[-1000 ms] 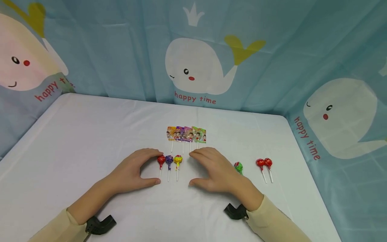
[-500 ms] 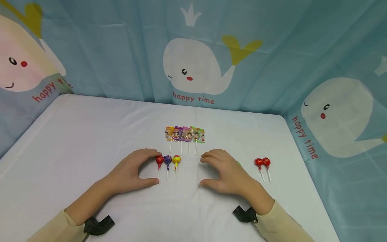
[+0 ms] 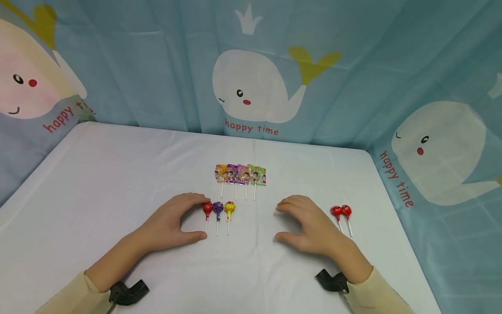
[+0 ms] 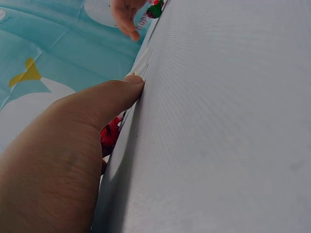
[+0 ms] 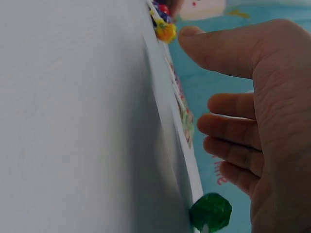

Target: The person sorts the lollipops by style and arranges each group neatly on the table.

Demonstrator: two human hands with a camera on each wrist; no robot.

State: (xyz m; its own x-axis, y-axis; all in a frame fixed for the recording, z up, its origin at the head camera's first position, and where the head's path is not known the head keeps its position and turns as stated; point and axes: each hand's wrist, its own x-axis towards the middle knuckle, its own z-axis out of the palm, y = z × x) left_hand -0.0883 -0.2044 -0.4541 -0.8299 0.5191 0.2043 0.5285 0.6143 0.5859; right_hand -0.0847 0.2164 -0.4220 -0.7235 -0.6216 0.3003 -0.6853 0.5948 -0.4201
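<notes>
white tabletop (image 3: 117,174): left hand (image 3: 172,222) resting relaxed, fingertips touching the red lollipop (image 3: 207,209) of a row of 3 with purple lollipop (image 3: 218,207) and yellow lollipop (image 3: 229,207); right hand (image 3: 310,224) arched, unclenched, grasping nothing, over a green lollipop (image 5: 210,212); 2 red lollipops (image 3: 341,212) just beside.

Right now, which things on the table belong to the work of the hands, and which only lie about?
In hand: left hand beside the three-lollipop row; right hand over the green lollipop.
Lying about: four flat lollipops; two red lollipops.
</notes>
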